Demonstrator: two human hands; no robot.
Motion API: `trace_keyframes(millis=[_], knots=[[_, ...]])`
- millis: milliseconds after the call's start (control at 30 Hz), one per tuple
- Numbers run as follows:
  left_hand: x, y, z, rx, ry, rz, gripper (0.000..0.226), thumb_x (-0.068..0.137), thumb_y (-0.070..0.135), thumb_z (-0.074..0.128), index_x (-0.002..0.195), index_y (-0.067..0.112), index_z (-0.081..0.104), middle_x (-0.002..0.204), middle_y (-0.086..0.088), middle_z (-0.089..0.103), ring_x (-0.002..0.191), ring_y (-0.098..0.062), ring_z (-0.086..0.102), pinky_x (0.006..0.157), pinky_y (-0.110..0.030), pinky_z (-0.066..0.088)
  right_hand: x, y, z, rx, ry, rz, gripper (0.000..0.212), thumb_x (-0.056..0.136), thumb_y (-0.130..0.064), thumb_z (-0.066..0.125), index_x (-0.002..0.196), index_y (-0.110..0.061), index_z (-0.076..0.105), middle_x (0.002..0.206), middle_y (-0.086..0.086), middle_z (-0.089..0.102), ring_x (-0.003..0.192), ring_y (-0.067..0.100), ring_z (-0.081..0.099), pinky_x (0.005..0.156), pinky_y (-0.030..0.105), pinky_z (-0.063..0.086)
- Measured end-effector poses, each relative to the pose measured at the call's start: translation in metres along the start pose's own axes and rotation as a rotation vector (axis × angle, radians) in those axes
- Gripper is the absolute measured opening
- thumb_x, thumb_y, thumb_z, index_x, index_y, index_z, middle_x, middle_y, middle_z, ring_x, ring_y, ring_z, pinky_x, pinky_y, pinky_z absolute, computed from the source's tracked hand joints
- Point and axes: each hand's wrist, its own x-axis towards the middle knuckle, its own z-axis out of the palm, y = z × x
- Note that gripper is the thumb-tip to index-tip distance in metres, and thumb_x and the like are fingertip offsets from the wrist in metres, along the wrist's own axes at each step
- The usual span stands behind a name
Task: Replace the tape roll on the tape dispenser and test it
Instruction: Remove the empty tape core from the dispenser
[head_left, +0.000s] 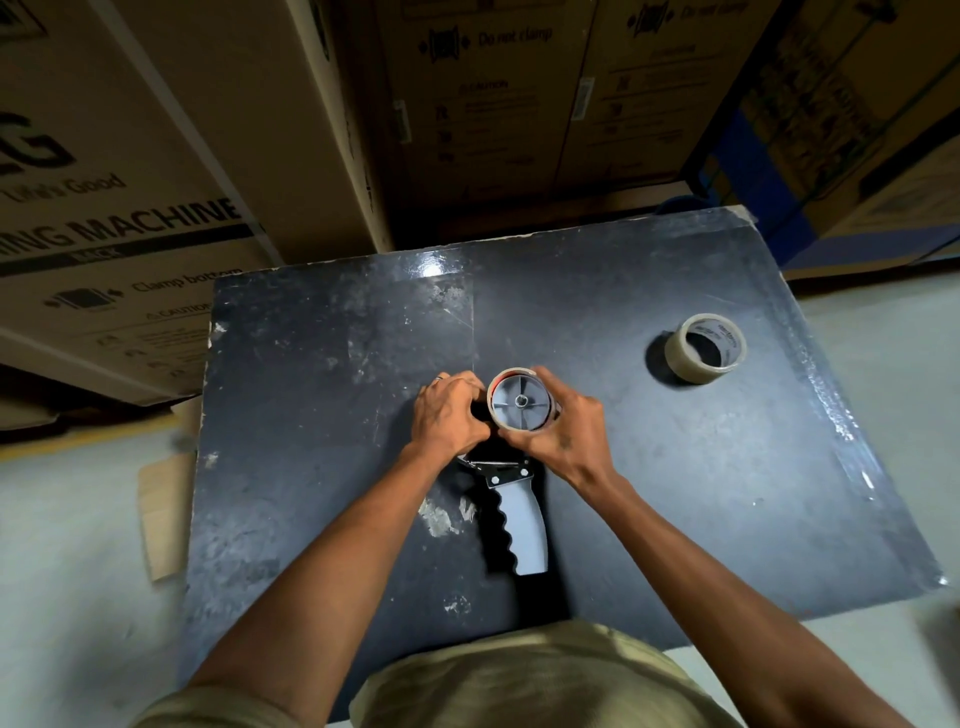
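The grey-handled hand-held tape dispenser (511, 499) lies flat on the scuffed black worktop (727, 467), its ribbed handle pointing back toward the person, so the hub faces up and both hands can work on it from above. The left hand (449, 418) is curled closed against the frame on the left of the hub, seemingly pinning the tool down so it cannot slide. The right hand (563, 426) wraps around the thin, nearly spent brown cardboard core (519, 371) that rings the grey spoked plastic hub wheel (521, 400), its fingers clamped on the core's outer edge; I judge this grip is meant to work the used-up core off the wheel. Whether the core has started to lift I cannot tell, since the hand covers its right side. The fresh roll of clear packing tape (706, 347) stands well apart toward the far right of the worktop, within reach but out of the way. Large brown cardboard boxes (493, 114) are stacked close behind the worktop. The swap looks barely begun.
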Motion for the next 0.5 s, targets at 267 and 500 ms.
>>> trace_keyframes(millis=[267, 500], knots=[[0.005, 0.004, 0.004, 0.026, -0.007, 0.015, 0.030, 0.067, 0.029, 0.079, 0.097, 0.026, 0.077, 0.110, 0.012, 0.069, 0.102, -0.023, 0.058, 0.091, -0.036, 0.043, 0.023, 0.003, -0.014, -0.078, -0.109, -0.009, 0.057, 0.057, -0.055, 0.089, 0.102, -0.022, 0.074, 0.082, -0.007, 0.077, 0.069, 0.007, 0.071, 0.069, 0.030, 0.057], [0.005, 0.006, 0.004, 0.019, -0.006, 0.004, 0.030, 0.068, 0.022, 0.075, 0.098, 0.024, 0.078, 0.111, 0.013, 0.069, 0.103, -0.024, 0.057, 0.092, -0.037, 0.044, 0.007, 0.007, -0.007, -0.040, -0.034, -0.026, 0.075, 0.059, -0.041, 0.094, 0.126, -0.020, 0.069, 0.105, -0.003, 0.080, 0.091, 0.011, 0.074, 0.080, 0.010, 0.050]])
